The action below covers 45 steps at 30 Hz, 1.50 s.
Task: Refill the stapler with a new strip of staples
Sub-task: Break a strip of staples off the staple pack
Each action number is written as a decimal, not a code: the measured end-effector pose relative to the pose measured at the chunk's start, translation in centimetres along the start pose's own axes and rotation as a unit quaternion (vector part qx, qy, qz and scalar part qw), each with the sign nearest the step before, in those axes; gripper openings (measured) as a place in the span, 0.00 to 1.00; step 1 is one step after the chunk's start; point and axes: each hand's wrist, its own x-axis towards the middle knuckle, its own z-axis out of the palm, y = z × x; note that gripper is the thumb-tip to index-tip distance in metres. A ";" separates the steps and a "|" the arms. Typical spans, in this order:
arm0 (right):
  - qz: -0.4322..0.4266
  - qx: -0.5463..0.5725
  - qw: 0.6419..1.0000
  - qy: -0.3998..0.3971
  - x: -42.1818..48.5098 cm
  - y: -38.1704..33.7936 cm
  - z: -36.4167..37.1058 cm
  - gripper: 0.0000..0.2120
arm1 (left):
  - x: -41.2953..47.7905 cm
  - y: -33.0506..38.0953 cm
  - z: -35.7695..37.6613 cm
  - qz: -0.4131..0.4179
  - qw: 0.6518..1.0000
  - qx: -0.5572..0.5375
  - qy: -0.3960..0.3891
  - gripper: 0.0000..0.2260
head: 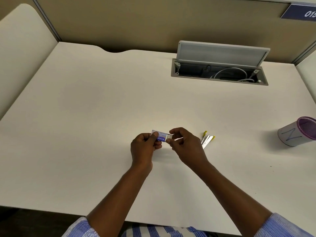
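My left hand (144, 147) grips a small blue and white staple box (160, 136) just above the white desk (102, 117). My right hand (184, 147) pinches the box's inner tray (169, 137), which sticks out a little at the box's right end. Any staples inside are hidden. To the right of my right hand the stapler (207, 140) lies on the desk, swung open, silver with yellow tips.
A purple mesh pen cup (297, 131) wrapped in white paper stands at the right edge. An open cable hatch (220, 72) with wires inside and its lid raised sits at the back right. Partition walls enclose the desk at the back and sides.
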 end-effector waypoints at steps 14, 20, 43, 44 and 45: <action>-0.152 -0.223 0.962 0.028 -0.8 -0.6 -0.6 0.07 | -0.5 -0.1 -0.5 0.001 1.000 -0.004 -0.009 0.07; -0.194 -0.341 0.919 0.020 -1.0 -1.2 -0.9 0.10 | -0.7 -0.1 -0.7 0.005 1.000 -0.003 -0.010 0.06; -0.240 -0.316 0.914 -0.083 2.2 -2.0 -2.5 0.15 | -0.1 0.6 -0.4 -0.001 0.999 0.007 -0.034 0.08; -0.248 -0.303 0.916 -0.090 2.2 -2.0 -2.6 0.15 | -0.1 0.6 -0.4 -0.003 0.999 0.004 -0.035 0.08; -0.256 -0.293 0.916 -0.094 2.2 -2.0 -2.7 0.14 | -0.1 0.6 -0.3 -0.005 0.999 0.003 -0.036 0.07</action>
